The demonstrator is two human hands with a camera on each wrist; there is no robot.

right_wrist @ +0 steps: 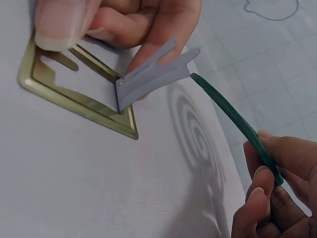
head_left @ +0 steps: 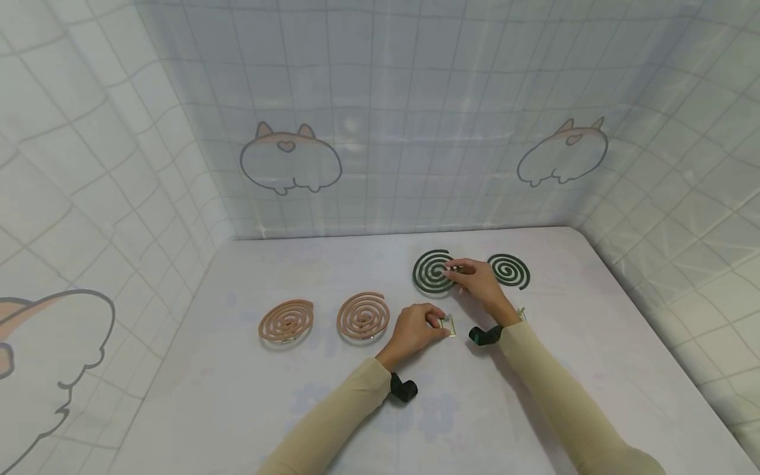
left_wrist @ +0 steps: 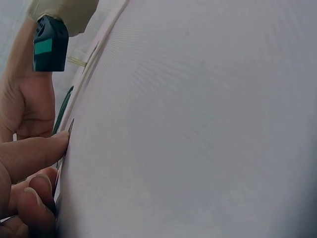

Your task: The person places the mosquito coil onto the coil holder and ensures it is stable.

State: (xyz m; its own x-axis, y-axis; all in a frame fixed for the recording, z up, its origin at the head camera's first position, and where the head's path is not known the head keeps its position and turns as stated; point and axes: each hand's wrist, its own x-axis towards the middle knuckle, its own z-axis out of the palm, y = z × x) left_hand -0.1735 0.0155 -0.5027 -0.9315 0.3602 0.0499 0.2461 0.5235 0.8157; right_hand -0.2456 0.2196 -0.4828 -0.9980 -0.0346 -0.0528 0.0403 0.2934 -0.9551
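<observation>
In the head view a green mosquito coil is pinched at its right side by my right hand. The right wrist view shows this coil edge-on, its far edge right by the raised prong of a metal coil stand. My left hand grips that stand by its frame, thumb on top, low at the table. In the left wrist view the left hand's thumb and fingers pinch the thin stand edge.
A second green coil lies behind my right wrist. Another stand shows partly past the right sleeve. To the left, two brown coils rest raised on stands. A patterned cloth wall closes the back of the table.
</observation>
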